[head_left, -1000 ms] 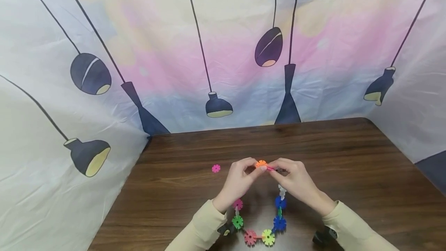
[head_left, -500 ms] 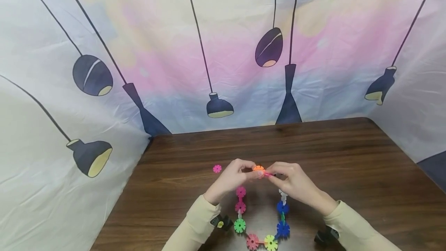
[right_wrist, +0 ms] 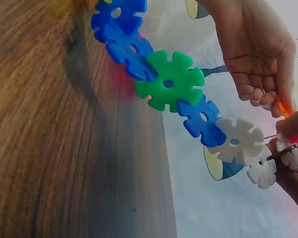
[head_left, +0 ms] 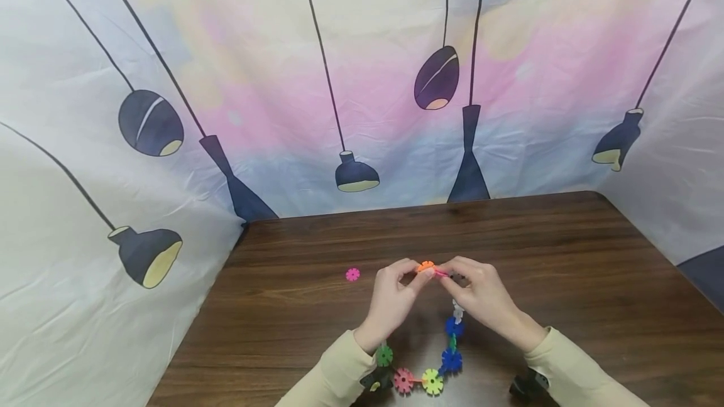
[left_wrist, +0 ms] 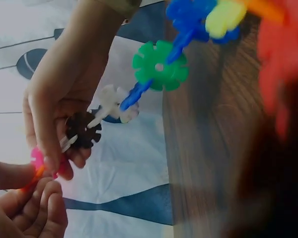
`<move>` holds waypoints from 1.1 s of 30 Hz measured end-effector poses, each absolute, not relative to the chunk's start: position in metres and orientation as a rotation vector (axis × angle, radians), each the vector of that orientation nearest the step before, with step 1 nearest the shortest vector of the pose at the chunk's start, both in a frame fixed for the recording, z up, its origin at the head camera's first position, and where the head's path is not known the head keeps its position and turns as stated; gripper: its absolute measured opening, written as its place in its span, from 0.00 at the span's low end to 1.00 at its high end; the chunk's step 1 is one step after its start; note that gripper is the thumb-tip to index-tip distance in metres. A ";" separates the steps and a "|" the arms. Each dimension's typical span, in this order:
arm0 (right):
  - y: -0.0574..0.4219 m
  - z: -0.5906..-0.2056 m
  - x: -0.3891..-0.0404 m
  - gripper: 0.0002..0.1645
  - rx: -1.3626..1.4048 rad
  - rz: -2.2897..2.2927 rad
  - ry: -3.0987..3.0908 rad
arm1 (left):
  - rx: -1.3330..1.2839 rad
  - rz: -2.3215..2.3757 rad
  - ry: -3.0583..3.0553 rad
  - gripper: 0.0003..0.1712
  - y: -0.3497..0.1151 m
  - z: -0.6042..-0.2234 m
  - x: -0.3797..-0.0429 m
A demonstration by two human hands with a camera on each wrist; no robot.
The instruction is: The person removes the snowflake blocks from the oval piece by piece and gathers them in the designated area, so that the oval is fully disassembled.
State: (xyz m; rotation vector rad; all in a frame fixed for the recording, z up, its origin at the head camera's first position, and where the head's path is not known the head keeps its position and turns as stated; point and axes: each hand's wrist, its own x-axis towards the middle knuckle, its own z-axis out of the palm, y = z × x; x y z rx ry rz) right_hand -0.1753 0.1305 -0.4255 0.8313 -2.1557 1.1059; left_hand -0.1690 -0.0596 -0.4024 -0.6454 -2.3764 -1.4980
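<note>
My left hand (head_left: 390, 297) pinches an orange notched plastic disc (head_left: 425, 266) between thumb and fingers. Right beside it, my right hand (head_left: 486, 294) pinches a pink disc (head_left: 440, 273), whose edge meets the orange one. From the right hand hangs a chain of interlocked discs. In the left wrist view it runs from a dark brown disc (left_wrist: 83, 130) through white ones (left_wrist: 118, 103) to a green disc (left_wrist: 160, 66) and blue ones. Farther along, a yellow disc (head_left: 432, 382) and a red disc (head_left: 404, 380) follow. The left forearm hides the far end past another green disc (head_left: 384, 355).
A loose pink disc (head_left: 352, 274) lies on the dark wooden table (head_left: 294, 244), left of the hands. Behind the table hangs a cloth (head_left: 373, 80) printed with lamps. Black wrist cameras (head_left: 528, 385) sit at both cuffs.
The left hand and orange disc dipped toward me and left, then came back up and right. The chain's left-hand pink discs, visible half a second ago, are now covered by the left hand and wrist.
</note>
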 end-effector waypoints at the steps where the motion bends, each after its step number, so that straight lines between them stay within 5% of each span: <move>1: 0.131 -0.425 -0.175 0.12 0.832 1.101 -2.152 | -0.650 -1.493 -2.372 0.15 -0.059 -0.402 -0.168; 15: 0.135 -0.423 -0.179 0.15 1.084 1.073 -2.138 | -0.741 -1.781 -2.750 0.15 -0.086 -0.388 -0.185; 33: 0.128 -0.423 -0.174 0.12 0.799 1.062 -2.134 | -0.689 -1.442 -2.413 0.14 -0.064 -0.397 -0.172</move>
